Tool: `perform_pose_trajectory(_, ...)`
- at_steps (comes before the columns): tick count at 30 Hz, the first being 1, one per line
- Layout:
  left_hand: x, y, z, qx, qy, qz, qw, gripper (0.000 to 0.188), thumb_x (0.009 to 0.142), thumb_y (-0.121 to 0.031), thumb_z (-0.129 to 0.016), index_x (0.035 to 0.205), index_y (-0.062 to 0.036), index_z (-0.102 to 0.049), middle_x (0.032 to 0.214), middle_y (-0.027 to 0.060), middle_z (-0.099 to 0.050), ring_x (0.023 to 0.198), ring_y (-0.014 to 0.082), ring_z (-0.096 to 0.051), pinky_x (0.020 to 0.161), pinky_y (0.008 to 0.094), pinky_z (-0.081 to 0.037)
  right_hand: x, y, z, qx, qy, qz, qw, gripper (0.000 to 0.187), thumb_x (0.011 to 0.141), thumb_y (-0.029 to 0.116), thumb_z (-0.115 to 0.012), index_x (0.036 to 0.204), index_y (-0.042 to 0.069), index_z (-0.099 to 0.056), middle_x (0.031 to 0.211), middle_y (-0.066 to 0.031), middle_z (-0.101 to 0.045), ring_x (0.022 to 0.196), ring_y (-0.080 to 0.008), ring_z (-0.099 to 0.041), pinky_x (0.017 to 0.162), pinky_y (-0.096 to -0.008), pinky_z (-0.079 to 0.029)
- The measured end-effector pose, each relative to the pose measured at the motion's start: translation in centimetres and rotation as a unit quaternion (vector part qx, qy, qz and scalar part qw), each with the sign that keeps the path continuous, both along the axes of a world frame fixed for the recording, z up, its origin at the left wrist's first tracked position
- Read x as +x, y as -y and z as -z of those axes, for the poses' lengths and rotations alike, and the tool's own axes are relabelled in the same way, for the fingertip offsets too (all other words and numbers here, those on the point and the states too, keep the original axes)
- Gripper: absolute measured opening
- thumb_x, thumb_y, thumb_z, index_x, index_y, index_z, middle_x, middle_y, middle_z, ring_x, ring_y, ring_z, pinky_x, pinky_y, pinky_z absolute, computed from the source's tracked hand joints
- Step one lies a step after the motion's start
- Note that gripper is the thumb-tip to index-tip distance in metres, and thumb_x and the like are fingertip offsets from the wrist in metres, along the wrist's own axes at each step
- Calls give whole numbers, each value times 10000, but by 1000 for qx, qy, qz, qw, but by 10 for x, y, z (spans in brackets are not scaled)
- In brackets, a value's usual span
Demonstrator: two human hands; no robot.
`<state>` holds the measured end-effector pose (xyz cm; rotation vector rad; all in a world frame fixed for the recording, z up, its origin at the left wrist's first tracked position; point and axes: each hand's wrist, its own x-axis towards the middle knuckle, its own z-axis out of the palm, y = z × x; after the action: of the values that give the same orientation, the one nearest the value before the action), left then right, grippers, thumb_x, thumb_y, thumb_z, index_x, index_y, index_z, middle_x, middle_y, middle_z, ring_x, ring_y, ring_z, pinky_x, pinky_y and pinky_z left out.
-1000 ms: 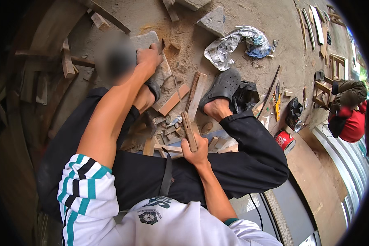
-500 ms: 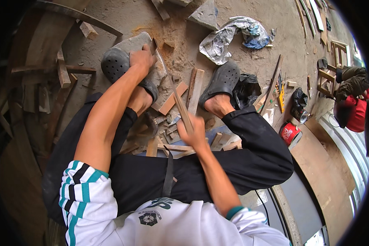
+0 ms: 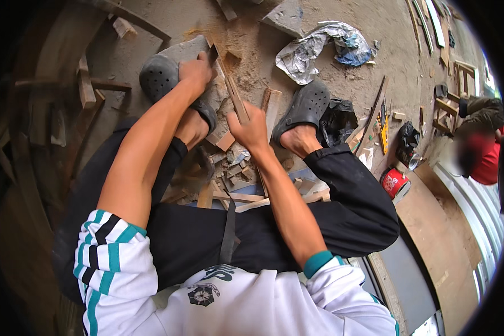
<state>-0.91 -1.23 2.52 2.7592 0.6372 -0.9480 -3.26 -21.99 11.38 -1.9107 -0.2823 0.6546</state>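
Note:
My left hand (image 3: 196,74) is closed at the edge of a grey concrete block (image 3: 186,49), its fingers curled beside a small dark flat piece (image 3: 213,54). What the fingers grip is mostly hidden. My right hand (image 3: 248,127) wraps round the near end of a long, narrow brown wooden piece (image 3: 236,96). This slants up and left to a pale strip beside my left hand; whether they are one thing I cannot tell. My left clog (image 3: 158,77) rests against the block, and my right clog (image 3: 307,106) stands to the right.
Wood offcuts (image 3: 235,168) lie between my legs. Crumpled silvery sheeting (image 3: 299,56) and a concrete chunk (image 3: 285,18) lie beyond. On the right are a black plastic bag (image 3: 337,119), a yellow-and-black handsaw (image 3: 383,129), and a red can (image 3: 395,183). Another person in red (image 3: 484,159) sits far right.
My right hand has moved away from me and slightly left, carrying the brown wooden piece closer to my left hand. My left hand has barely shifted on the block.

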Motion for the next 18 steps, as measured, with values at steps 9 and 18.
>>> perform_pose_trajectory(9, -5, 3, 2, 16, -11, 21, 1000, 510, 926, -390, -540, 1187, 34, -430, 914, 158, -729, 841, 316, -713, 860, 478, -429, -49, 66, -64, -14, -5, -27, 1000, 264, 764, 48, -582, 1000, -27, -675, 575, -194, -553, 523, -302, -614, 560, -369, -492)
perform_pose_trajectory(18, -1, 6, 4, 30, -34, 22, 999, 420, 931, -319, -510, 1188, 6, -442, 953, 170, -726, 847, 303, -716, 844, 455, -449, -62, 78, -77, -7, 39, -39, 998, 415, 766, 42, -567, 1166, -34, -648, 623, -215, -567, 591, -303, -665, 595, -361, -512)
